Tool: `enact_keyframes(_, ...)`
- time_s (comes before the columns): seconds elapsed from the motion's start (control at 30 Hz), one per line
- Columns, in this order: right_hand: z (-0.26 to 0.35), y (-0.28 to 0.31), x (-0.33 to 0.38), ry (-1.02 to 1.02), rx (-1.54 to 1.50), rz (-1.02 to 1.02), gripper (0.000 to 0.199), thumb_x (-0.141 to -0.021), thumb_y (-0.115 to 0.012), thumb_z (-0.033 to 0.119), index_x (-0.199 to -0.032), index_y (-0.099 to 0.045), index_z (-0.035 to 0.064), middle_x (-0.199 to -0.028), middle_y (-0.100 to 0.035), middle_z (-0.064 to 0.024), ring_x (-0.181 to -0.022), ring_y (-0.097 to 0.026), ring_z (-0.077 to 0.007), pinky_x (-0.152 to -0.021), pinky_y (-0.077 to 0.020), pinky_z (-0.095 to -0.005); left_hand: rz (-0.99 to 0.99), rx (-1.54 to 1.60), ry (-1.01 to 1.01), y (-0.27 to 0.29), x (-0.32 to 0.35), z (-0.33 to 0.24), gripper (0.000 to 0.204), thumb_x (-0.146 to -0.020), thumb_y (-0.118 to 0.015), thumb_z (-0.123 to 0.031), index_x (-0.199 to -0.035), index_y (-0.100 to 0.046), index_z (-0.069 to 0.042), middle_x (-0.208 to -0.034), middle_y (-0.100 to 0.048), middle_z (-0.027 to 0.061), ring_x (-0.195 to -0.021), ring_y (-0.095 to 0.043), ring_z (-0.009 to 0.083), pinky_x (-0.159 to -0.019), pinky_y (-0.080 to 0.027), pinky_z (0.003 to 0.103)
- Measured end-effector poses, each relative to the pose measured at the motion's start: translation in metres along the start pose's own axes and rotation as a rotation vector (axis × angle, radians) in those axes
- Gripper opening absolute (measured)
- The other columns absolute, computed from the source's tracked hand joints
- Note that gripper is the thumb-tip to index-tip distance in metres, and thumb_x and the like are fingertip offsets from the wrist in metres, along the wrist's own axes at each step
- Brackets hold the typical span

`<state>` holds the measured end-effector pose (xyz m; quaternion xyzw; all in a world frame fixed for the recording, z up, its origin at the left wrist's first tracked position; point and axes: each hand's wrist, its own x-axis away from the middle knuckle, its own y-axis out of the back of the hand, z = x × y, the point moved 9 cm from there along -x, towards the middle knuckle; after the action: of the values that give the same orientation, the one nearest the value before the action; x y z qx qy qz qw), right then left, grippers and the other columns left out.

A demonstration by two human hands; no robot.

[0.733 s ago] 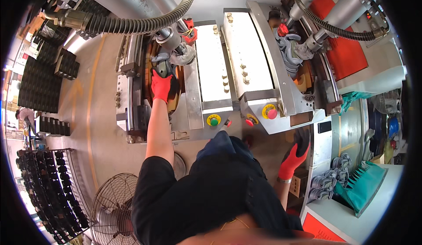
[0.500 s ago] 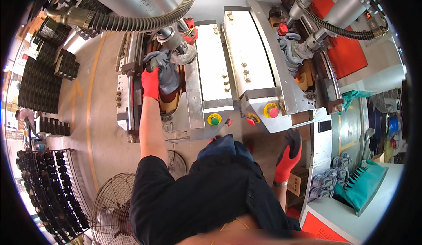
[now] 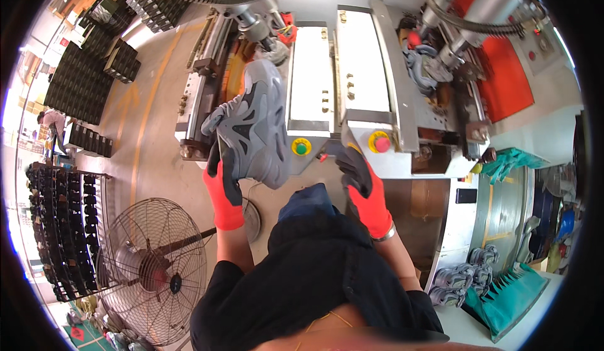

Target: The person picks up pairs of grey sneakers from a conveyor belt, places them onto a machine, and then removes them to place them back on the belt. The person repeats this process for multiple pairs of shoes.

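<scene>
A grey sneaker [image 3: 255, 131] is in my left hand [image 3: 224, 190], which wears a red and black glove. Its fingers close on the shoe by the collar and laces, and the patterned sole side faces right. The shoe is tilted in front of the left press station [image 3: 234, 68], out from under the metal press head [image 3: 255, 29]. My right hand [image 3: 362, 184], gloved alike, hangs before the middle control panel with no object visible in it. Its fingers are stretched forward, slightly bent, close to the red push button [image 3: 380, 141].
A second grey shoe [image 3: 428, 68] sits in the right press station. The green button [image 3: 301, 147] is on the left panel. A large caged fan [image 3: 154, 269] stands at my left. Several grey shoes [image 3: 462, 282] and a teal cloth [image 3: 509, 300] lie at right.
My left hand has drawn the sneaker out of the left station, toward me and up. The right hand has come left from beside the machine to the middle panel. The view has shifted.
</scene>
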<state>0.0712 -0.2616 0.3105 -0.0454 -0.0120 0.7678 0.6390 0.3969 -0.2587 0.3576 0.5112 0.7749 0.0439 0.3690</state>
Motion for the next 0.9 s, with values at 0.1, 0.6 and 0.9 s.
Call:
enact_keyframes(0.1,0.019,0.006,0.019,0.071,-0.082,0.051,0.077,-0.091,-0.069,-0.003,-0.160,-0.035,0.0005,-0.154,-0.051,-0.0160,-0.141,-0.052,-0.0255,-0.115,-0.0425,-0.0380,-0.017,0.647,0.359,-0.037,0.039,-0.024,0.064,-0.102,-0.065,-0.032,-0.150,-0.049,0.008,-0.147,-0.058,0.0153,-0.129,-0.058,0.0219,-0.110,-0.043,0.034)
enact_keyframes(0.6,0.037,0.294,0.280,0.359,-0.194,-0.835,0.073,-0.103,-0.062,0.036,-0.160,-0.032,0.0010,-0.157,-0.046,-0.0135,-0.143,-0.043,-0.0254,-0.121,-0.0308,-0.0391,0.969,0.693,-0.402,-0.278,0.219,-0.331,0.076,-0.074,-0.088,-0.020,-0.139,-0.058,0.006,-0.131,-0.068,0.0226,-0.119,-0.067,0.0396,-0.107,-0.048,0.044)
enact_keyframes(0.9,-0.107,0.386,0.398,0.285,-0.600,-0.936,0.051,-0.108,-0.056,0.031,-0.151,-0.047,0.0054,-0.142,-0.058,-0.0106,-0.131,-0.053,-0.0216,-0.112,-0.0445,-0.0367,1.199,0.939,-0.543,-0.407,0.282,-0.459,0.071,-0.082,-0.078,-0.004,-0.148,-0.053,0.001,-0.151,-0.054,0.0208,-0.141,-0.050,0.0401,-0.117,-0.039,0.046)
